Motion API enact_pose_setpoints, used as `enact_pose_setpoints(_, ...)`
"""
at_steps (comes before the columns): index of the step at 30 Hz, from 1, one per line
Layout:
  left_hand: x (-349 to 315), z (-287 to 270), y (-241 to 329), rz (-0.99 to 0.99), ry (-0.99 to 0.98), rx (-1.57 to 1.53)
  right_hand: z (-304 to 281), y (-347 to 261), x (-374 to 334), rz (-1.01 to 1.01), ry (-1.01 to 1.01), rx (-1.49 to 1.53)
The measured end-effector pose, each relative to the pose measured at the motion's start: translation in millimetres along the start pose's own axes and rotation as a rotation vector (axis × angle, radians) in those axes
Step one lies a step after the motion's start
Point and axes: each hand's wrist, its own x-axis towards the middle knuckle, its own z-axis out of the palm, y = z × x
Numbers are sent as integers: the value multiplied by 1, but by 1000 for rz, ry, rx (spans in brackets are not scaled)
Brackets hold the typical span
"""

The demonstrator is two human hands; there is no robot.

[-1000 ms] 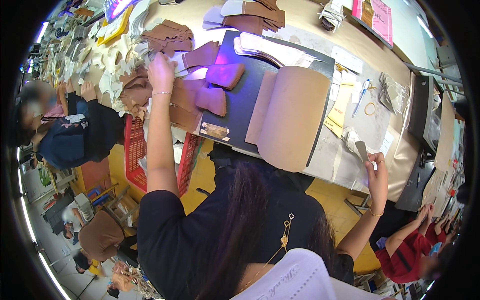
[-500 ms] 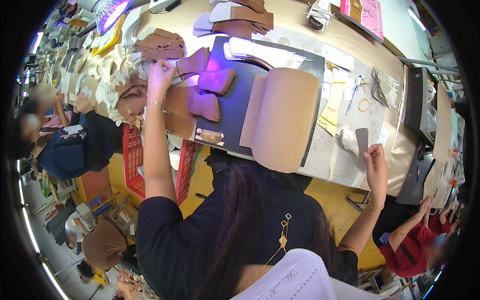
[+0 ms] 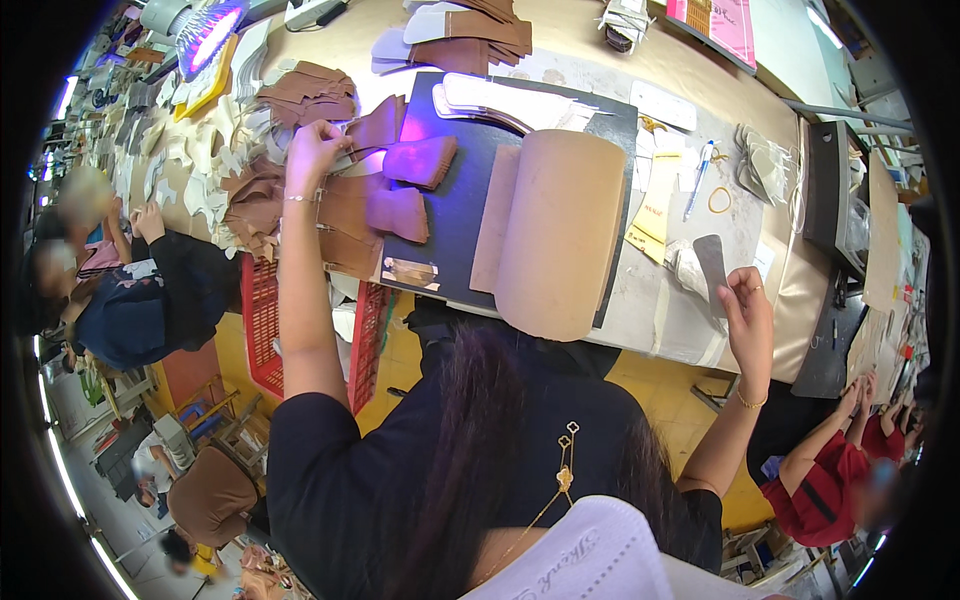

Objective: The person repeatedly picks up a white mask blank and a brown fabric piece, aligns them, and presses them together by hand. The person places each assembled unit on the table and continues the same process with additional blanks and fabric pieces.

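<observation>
My left hand is raised over the far left of the table, its fingertips pinched at the narrow end of a brown leather-like piece. More brown cut pieces lie spread under and beside that wrist. Two thicker brown pads rest to their right on a black board, under violet light. On the right, my right hand holds a flat dark grey strip between thumb and fingers, upright near the table edge. A crumpled whitish bundle lies just left of the strip.
A tan curved roll stands on the board before me. A yellow strip, a pen and a rubber band lie right. A red basket sits below the left table edge. A lamp glows far left. Co-workers sit at both sides.
The whole view has shifted slightly left. My left fingers stay at the brown piece, and the grey strip in my right hand leans slightly more to the left.
</observation>
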Motion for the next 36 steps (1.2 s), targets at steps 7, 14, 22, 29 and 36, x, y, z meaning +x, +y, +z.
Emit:
enact_pose_setpoints(7,-13,-34,-2,34,-574,-704,3,-3,7,-11,-56,15)
enact_pose_setpoints(14,-27,-54,-5,141,-599,-1024,3,-5,7,-77,-54,83)
enact_pose_setpoints(22,-115,-65,124,306,-356,-866,2,-26,16,-128,119,222)
enact_pose_setpoints(29,-165,11,191,118,-836,-793,-1,-58,13,-265,244,503)
enact_pose_setpoints(36,-167,39,156,-36,-907,-1057,31,-101,20,-182,-226,534)
